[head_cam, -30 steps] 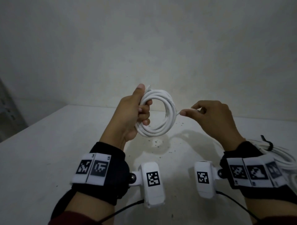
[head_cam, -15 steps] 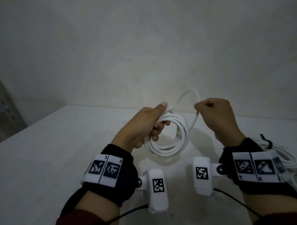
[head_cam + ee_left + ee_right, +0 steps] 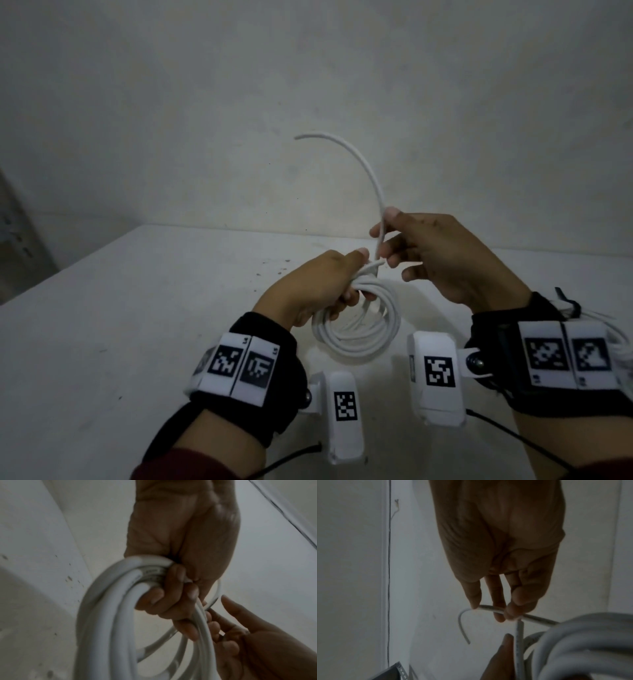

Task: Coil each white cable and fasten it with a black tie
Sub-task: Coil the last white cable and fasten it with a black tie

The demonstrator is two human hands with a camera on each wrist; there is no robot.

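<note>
White cable coil (image 3: 356, 325) sits centre of the head view, low, held above the grey table (image 3: 137, 325). Left hand (image 3: 318, 287) is clenched round the top of the bundle, thumb pointing toward the other hand; the left wrist view shows the fingers (image 3: 171, 601) wrapped across several turns. Right hand (image 3: 442, 260) pinches the loose tail (image 3: 370, 174) between thumb and fingertips, just above the left thumb. The tail arcs up and over toward upper centre, free end in the air.

Step in hand, my read: finishing the coil, with the last stretch of tail not yet laid in. No tie on this coil.

Next move needs: bring the tail down round the bundle or tuck it in, left grip kept tight so the turns don't spring apart, then fetch a black tie. That likely means one hand carrying the coil alone.

Hard to make out:
- Second bundle of white cable (image 3: 616, 342) at the right edge, mostly behind the right wristband and cut off by the frame. A black tie (image 3: 568, 303) seems to be on it; can't confirm it's fastened.
- No loose ties visible anywhere.
- In the right wrist view a short piece (image 3: 519, 649) crosses under the pinch; whether it's the other end or part of a turn, can't tell.
- Both wrist views are dim, coil blurred.
</note>
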